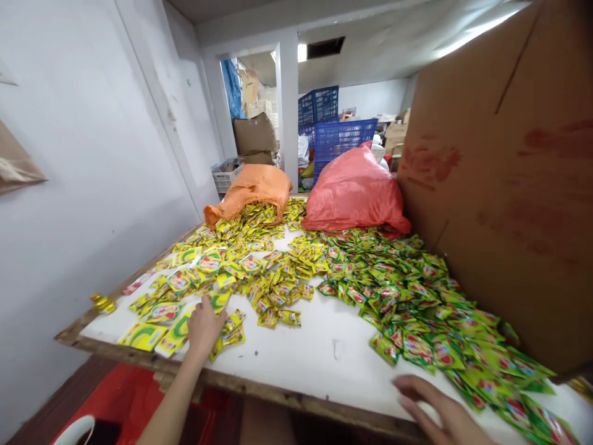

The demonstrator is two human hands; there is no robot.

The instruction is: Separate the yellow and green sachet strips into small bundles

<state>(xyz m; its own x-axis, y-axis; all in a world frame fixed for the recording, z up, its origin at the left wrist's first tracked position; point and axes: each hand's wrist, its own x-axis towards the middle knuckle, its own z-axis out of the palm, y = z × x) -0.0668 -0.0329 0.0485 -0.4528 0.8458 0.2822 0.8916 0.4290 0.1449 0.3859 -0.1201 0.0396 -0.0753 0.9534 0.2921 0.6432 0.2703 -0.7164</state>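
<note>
My left hand (204, 326) is over the near left of the white table, its thumb apart from the fingers. The fingertips reach to a yellow packet (219, 302), and I see nothing held in them. Flat yellow packets (142, 336) lie to its left, and small yellow sachets (233, 334) lie just right of it. At the near right edge, my right hand (438, 411) is curved with fingers apart, holding nothing that I can see. Closest to it are green sachets with red print (417, 347), part of a wide heap along the right side.
An orange sack (259, 179) lies on its side, yellow sachets at its mouth. Beside it stands a red sack (356, 188). A tall cardboard box (504, 204) walls off the right. Gold-coloured bits (102, 303) sit at the left corner. Blue crates (345, 137) are stacked behind.
</note>
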